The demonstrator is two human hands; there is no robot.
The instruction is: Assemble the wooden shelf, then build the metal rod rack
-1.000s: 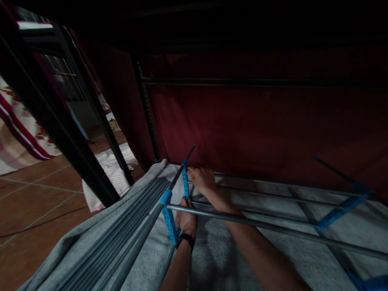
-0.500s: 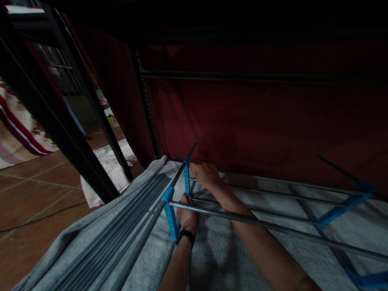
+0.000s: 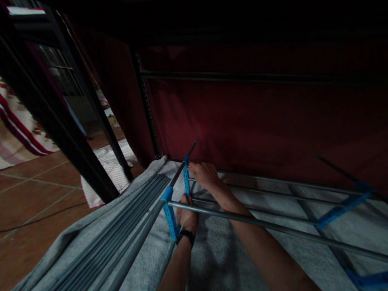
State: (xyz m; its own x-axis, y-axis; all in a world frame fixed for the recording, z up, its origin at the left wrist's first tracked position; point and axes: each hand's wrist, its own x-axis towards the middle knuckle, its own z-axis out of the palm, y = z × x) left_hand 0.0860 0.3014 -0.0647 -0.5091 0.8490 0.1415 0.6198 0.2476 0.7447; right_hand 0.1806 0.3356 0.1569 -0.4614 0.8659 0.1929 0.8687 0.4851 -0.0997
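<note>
A rack of grey metal tubes and blue plastic brackets stands on the grey blanket. My right hand (image 3: 205,174) is closed around the end of a metal tube (image 3: 254,177) beside the top of the far blue bracket (image 3: 186,180). Lower down, my left hand (image 3: 188,216), with a black band at the wrist, has its fingers wrapped at the foot of that same bracket. The near blue bracket (image 3: 170,218) joins a long upright-side tube (image 3: 142,230) to a crosswise tube (image 3: 242,218), which passes over my left hand and right forearm.
Several loose grey tubes (image 3: 121,226) lie side by side on the blanket (image 3: 69,246) at left. More blue brackets (image 3: 342,208) hold the rack's right end. Black metal posts (image 3: 69,121) rise at left, and a dark red cloth (image 3: 257,121) hangs behind.
My right hand has shifted very slightly left against the far bracket, and the rack's left end has moved a touch left too. My left hand stays in place.
</note>
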